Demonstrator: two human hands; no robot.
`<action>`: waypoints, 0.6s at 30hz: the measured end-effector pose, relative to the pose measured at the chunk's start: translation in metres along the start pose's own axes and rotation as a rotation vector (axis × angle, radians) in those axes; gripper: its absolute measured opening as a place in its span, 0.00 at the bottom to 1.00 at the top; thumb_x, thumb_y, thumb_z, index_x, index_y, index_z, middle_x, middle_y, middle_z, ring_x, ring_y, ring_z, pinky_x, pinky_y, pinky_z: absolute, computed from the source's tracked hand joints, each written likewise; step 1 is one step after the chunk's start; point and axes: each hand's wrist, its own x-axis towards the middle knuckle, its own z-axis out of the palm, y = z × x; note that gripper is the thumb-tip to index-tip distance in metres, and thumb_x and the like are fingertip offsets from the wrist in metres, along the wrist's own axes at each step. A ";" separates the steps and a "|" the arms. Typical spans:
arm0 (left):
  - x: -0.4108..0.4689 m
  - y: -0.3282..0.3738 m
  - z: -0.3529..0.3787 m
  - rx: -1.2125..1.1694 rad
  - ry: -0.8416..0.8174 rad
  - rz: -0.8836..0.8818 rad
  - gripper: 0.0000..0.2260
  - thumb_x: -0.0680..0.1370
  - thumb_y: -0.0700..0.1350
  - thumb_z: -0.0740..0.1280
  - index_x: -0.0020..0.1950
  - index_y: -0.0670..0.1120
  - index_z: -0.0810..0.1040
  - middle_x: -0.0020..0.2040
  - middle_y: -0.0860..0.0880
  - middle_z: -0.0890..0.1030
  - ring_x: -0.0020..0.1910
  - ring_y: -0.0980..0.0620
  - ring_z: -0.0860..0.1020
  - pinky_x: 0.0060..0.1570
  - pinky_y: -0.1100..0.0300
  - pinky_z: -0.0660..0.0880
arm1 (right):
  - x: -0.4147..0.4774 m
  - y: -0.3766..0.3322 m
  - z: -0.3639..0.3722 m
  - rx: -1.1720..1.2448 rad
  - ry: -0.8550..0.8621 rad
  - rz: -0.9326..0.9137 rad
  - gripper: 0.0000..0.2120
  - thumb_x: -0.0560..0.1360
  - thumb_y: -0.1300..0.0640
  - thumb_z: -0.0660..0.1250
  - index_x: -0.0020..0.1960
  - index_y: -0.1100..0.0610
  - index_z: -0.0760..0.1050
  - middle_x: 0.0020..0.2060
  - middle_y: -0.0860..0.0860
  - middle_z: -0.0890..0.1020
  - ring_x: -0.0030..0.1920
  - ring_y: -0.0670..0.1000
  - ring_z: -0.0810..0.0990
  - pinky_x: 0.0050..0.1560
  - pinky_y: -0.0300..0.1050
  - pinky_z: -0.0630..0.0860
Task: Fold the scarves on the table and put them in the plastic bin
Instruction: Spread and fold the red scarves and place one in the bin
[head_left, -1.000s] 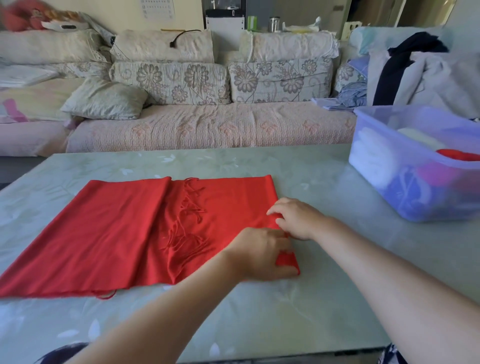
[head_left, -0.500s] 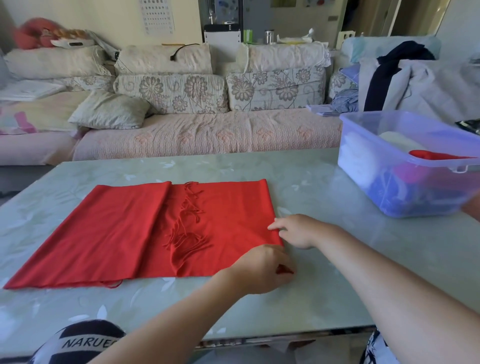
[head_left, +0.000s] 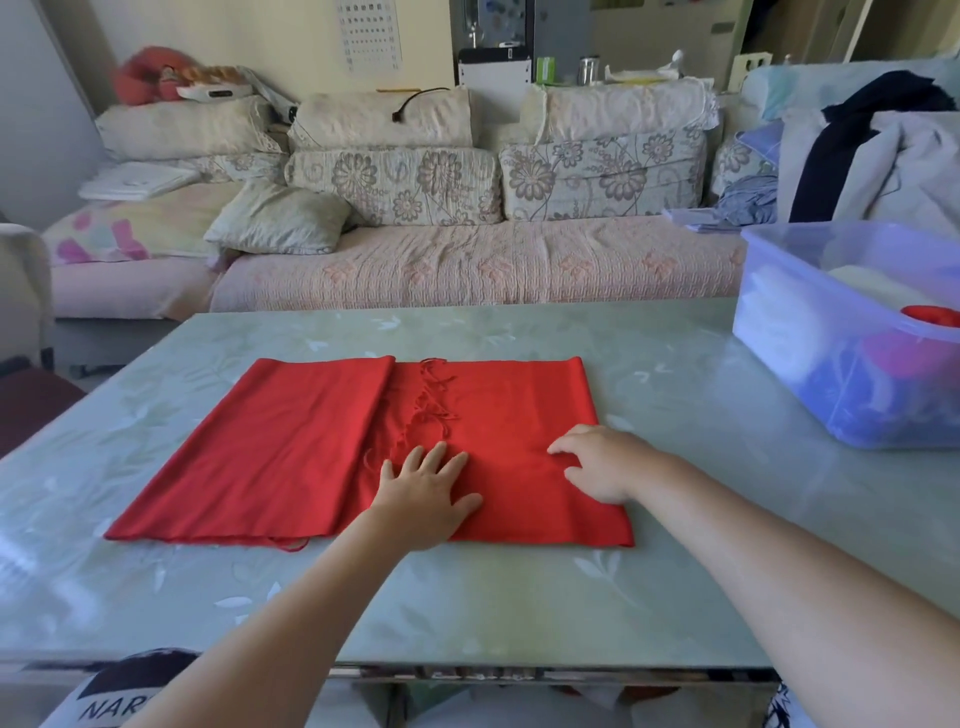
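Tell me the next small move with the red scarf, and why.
Probably pinch the right edge with the right hand and fold it leftward over the fringe. The red scarf lies flat and wide on the table, the left hand pressing flat by the fringe, so it seems smoothed and held for another fold before the plastic bin.

Your left hand (head_left: 423, 499) lies flat on the red scarf (head_left: 291, 447); your right hand (head_left: 602, 462) rests near its right edge. The plastic bin (head_left: 883, 415) stands well apart on the table (head_left: 467, 613).
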 end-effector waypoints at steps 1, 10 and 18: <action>0.000 0.000 -0.003 0.027 0.023 0.002 0.30 0.80 0.66 0.52 0.80 0.56 0.51 0.80 0.50 0.51 0.79 0.45 0.50 0.75 0.40 0.49 | 0.002 0.000 -0.002 -0.011 0.024 0.003 0.19 0.79 0.51 0.60 0.70 0.44 0.72 0.70 0.47 0.72 0.71 0.52 0.70 0.72 0.51 0.65; 0.025 0.052 -0.038 -0.200 0.283 0.487 0.11 0.79 0.49 0.63 0.59 0.56 0.80 0.55 0.56 0.78 0.53 0.54 0.77 0.49 0.55 0.76 | 0.040 0.030 -0.022 0.142 0.273 0.179 0.14 0.79 0.54 0.60 0.58 0.46 0.80 0.62 0.48 0.81 0.62 0.54 0.78 0.61 0.46 0.73; 0.063 0.116 -0.017 -0.151 0.194 0.843 0.20 0.78 0.39 0.63 0.68 0.54 0.76 0.67 0.55 0.75 0.62 0.52 0.76 0.53 0.57 0.74 | 0.090 0.062 -0.031 0.058 0.312 0.303 0.13 0.78 0.54 0.59 0.49 0.51 0.82 0.54 0.53 0.84 0.55 0.59 0.80 0.50 0.46 0.73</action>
